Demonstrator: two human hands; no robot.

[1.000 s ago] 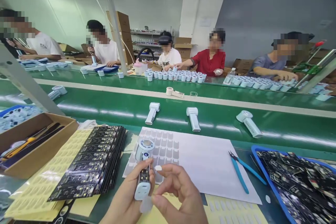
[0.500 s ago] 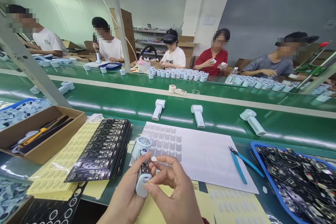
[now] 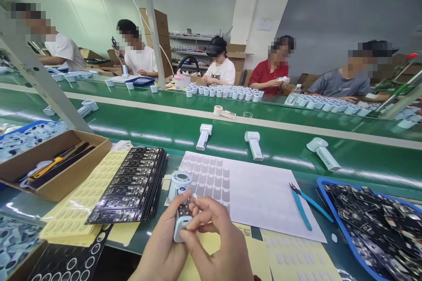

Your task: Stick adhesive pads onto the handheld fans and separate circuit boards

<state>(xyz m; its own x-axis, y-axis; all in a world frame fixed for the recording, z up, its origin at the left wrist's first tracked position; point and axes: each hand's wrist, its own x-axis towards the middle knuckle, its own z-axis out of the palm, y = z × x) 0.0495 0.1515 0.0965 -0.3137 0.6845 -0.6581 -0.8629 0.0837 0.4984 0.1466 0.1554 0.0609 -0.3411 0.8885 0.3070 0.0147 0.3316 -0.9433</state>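
My left hand (image 3: 161, 250) grips a small pale-blue handheld fan body (image 3: 180, 204) with its round head away from me and a dark circuit board showing in its open handle. My right hand (image 3: 216, 246) pinches the lower handle, a small pale sticker at its fingertips against the board. Just beyond lies a white sheet (image 3: 263, 197) with rows of grey stickers at its left end. A stack of black circuit-board panels (image 3: 132, 184) lies to the left on yellow sheets (image 3: 75, 210).
Blue-handled cutters (image 3: 301, 206) lie right of the sheet, beside a blue tray (image 3: 343, 228) of black boards. A cardboard box (image 3: 59, 167) with tools stands left. Three finished fans (image 3: 253, 145) lie on the green conveyor (image 3: 165, 129). Several seated people work across it.
My right hand has brought the small sticker down onto the fan's handle. Both hands and the fan have shifted slightly up and right in view as my head turned left.
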